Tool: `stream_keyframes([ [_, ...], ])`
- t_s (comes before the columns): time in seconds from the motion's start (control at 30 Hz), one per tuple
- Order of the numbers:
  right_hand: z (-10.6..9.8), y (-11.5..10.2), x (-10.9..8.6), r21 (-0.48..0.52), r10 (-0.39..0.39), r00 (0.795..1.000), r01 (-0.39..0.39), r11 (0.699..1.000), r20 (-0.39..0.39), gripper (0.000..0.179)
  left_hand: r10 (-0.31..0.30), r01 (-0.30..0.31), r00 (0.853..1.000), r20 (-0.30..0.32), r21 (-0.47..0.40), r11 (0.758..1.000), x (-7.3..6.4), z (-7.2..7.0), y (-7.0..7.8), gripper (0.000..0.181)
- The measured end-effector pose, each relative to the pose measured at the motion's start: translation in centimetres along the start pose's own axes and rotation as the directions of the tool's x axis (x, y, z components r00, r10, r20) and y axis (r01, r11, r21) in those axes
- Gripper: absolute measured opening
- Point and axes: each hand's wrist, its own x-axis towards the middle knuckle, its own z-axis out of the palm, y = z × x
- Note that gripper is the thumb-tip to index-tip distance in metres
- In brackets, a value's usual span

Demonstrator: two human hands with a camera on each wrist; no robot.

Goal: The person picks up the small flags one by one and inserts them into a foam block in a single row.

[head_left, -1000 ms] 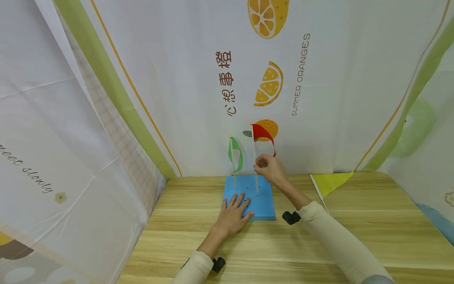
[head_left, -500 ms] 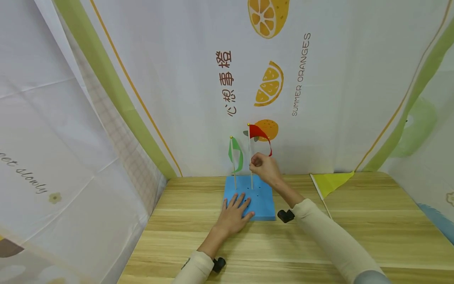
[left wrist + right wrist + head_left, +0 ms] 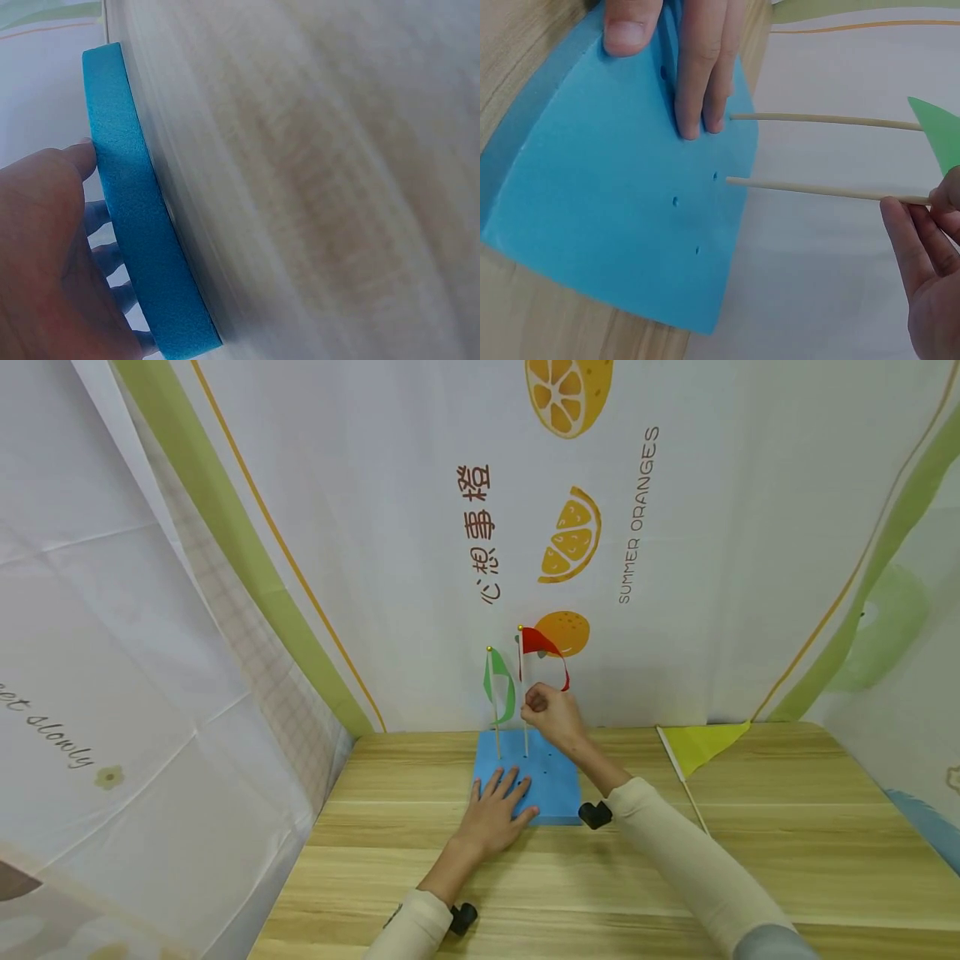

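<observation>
My left hand [image 3: 491, 818] lies with spread, straight fingers on the front left of a blue foam board [image 3: 558, 797] dotted with small holes. The right hand [image 3: 557, 718] pinches the stick of a red flag [image 3: 536, 642], held upright over the board. In the right wrist view, the lower tip of that stick [image 3: 802, 188] is just off the surface, close to a hole [image 3: 715, 176]. A green flag [image 3: 504, 685] stands in the board to the left, its stick [image 3: 817, 118] planted. The left wrist view shows the board's thick edge [image 3: 142, 202] beside the left hand.
A yellow flag [image 3: 697, 747] lies on the wooden table [image 3: 360, 827], right of the board, its stick passing near the right sleeve [image 3: 690, 868]. A printed white curtain [image 3: 397, 568] hangs behind the table. A black wrist device [image 3: 595, 815] sits beside the right wrist.
The right hand has carried the red flag leftward, its stick tip moving across the board toward a hole near the green flag. The left hand has stayed in place.
</observation>
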Motion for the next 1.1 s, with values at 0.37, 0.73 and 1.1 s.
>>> stream_keyframes([
  [0.37,0.7,0.6,-0.1,-0.006,0.027,1.000,-0.026,1.000,0.009,0.005,0.001,-0.001,1.000,-0.003,-0.001,1.000,0.0,-0.2,0.0,0.064],
  [0.73,1.5,1.5,-0.5,-0.043,0.036,0.998,-0.034,0.998,0.043,0.003,-0.007,0.007,1.000,0.006,-0.009,1.000,0.0,-0.3,-0.1,0.065],
  [1.1,1.7,2.0,-0.8,-0.038,0.047,0.998,-0.046,0.998,0.036,0.008,-0.009,0.010,1.000,0.013,-0.035,0.999,-0.1,-0.3,0.0,0.064],
])
